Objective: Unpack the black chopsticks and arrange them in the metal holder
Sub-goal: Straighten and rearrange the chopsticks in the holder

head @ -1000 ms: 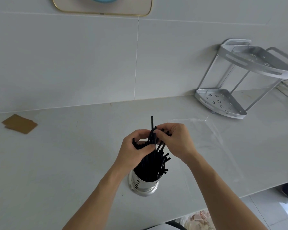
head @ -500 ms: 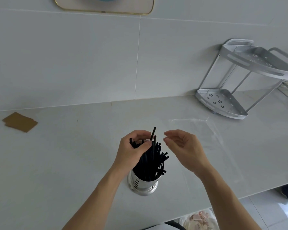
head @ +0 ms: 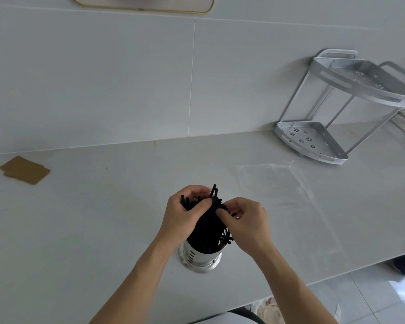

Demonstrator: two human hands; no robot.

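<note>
A round metal holder (head: pixel 201 259) with slotted sides stands on the grey counter near its front edge. Several black chopsticks (head: pixel 208 230) stand in it, fanned out, their tops sticking up. My left hand (head: pixel 185 216) curls round the upper part of the bundle from the left, thumb across the sticks. From the right, my right hand (head: pixel 244 222) pinches a few of the chopstick tops with its fingertips. One or two sticks rise above the rest between the two hands.
An empty clear plastic wrapper (head: pixel 278 183) lies flat on the counter to the right of the holder. A two-tier metal corner rack (head: pixel 332 118) stands at the back right. Brown cards (head: pixel 24 170) lie at the far left. The counter's front edge runs just below the holder.
My right hand, which had opened and drawn away from the bundle half a second ago, has come back and pinches the chopstick tops. The left hand kept its hold.
</note>
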